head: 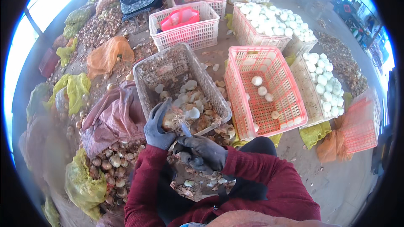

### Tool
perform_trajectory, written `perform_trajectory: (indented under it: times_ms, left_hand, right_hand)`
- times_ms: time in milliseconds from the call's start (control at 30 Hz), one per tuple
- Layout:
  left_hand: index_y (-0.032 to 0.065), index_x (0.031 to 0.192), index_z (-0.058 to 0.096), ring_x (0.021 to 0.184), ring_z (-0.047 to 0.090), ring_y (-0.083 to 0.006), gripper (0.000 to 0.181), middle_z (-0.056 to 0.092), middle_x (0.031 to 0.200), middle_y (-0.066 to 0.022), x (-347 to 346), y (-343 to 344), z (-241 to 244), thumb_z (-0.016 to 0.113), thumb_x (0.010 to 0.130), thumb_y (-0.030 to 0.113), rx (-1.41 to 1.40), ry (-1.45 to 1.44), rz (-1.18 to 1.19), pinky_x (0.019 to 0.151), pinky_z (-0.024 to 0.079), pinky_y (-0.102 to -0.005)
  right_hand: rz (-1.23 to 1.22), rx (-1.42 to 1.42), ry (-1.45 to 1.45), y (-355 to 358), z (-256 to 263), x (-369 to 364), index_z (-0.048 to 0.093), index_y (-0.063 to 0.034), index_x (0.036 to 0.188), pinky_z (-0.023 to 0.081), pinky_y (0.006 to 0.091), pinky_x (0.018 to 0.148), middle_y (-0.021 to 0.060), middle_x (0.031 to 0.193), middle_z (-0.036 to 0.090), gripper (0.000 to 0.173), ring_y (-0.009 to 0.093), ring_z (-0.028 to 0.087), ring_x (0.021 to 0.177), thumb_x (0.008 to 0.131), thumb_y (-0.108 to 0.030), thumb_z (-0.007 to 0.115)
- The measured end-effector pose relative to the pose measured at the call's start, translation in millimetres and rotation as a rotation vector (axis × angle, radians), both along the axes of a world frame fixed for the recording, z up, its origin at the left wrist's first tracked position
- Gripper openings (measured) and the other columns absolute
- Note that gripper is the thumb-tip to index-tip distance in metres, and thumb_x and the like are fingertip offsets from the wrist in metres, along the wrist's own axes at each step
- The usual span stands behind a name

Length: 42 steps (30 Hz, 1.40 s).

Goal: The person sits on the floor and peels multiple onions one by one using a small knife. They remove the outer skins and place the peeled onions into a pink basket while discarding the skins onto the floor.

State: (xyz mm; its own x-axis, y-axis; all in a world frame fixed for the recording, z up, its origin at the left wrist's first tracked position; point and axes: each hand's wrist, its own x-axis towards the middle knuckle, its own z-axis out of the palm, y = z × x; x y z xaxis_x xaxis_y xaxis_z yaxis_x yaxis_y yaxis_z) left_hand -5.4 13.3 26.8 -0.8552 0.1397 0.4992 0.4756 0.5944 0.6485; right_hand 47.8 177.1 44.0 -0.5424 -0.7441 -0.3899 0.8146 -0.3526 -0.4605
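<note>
My gloved left hand point(159, 126) grips an unpeeled onion point(170, 120) with dry roots facing my right side. In my gloved right hand point(202, 151) is a knife point(185, 130); its blade touches or nearly touches the root end, and the fingers hide its handle. Both hands are over the near edge of a dirty grey plastic crate point(225, 113), which holds onion skins and trimmings point(192, 101). To the right stands a pink and white plastic crate point(232, 85) with several peeled onions point(262, 90) on its floor.
Crates of peeled onions point(325, 82) stand to the right and behind. A white crate point(186, 39) holds a pink bag point(180, 18). On the left lie a purple mesh sack point(116, 110), unpeeled onions point(115, 160) and a yellow net sack point(85, 186). A patterned chair point(137, 0) is at the back.
</note>
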Motion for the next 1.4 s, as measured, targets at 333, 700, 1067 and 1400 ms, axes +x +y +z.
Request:
perform_trajectory:
  times_ms: [333,700,1067,1400]
  left_hand:
    - [0.0091,0.126,0.052,0.112,0.052,-0.0311,0.06,0.053,0.123,-0.015,-0.7,4.9,0.7,0.067,0.068,0.016,-0.219,0.129,0.031,0.091,0.045,-0.0378]
    - [0.0036,0.135,0.039,0.119,0.046,-0.0243,0.088,0.047,0.131,-0.0087,-4.3,-17.1,-23.7,0.058,0.051,-0.013,0.223,-0.341,-0.037,0.097,0.04,-0.0348]
    - [-0.0013,0.127,0.043,0.106,0.054,-0.0203,0.078,0.055,0.118,-0.0085,-44.7,-100.4,-124.0,0.075,0.057,0.011,-0.261,-0.328,-0.504,0.091,0.044,-0.033]
    - [-0.0005,0.119,0.05,0.101,0.055,-0.0208,0.083,0.057,0.111,-0.0102,-13.0,-32.4,-60.8,0.081,0.053,0.039,0.242,-0.851,-0.59,0.091,0.043,-0.0362]
  right_hand:
    - [0.084,-0.479,-0.173,17.1,-10.8,-8.1,0.053,-0.0063,0.087,0.031,0.0161,0.03,-0.0004,0.057,0.05,0.029,0.007,0.037,0.034,0.095,-0.032,0.044]
    - [0.056,-0.212,-0.069,1.1,-34.3,-5.7,0.059,-0.0093,0.088,0.036,0.0253,0.034,-0.0009,0.053,0.05,0.027,0.01,0.046,0.039,0.089,-0.034,0.05]
    - [-0.33,1.098,1.32,34.9,-41.5,-45.8,0.057,-0.0143,0.101,0.045,0.0388,0.064,0.0092,0.078,0.063,0.047,0.029,0.062,0.076,0.063,-0.035,0.075]
    - [-0.403,0.864,1.466,36.2,-40.5,-43.8,0.063,-0.0123,0.099,0.046,0.0428,0.076,0.0089,0.096,0.062,0.041,0.025,0.06,0.089,0.068,-0.039,0.067]
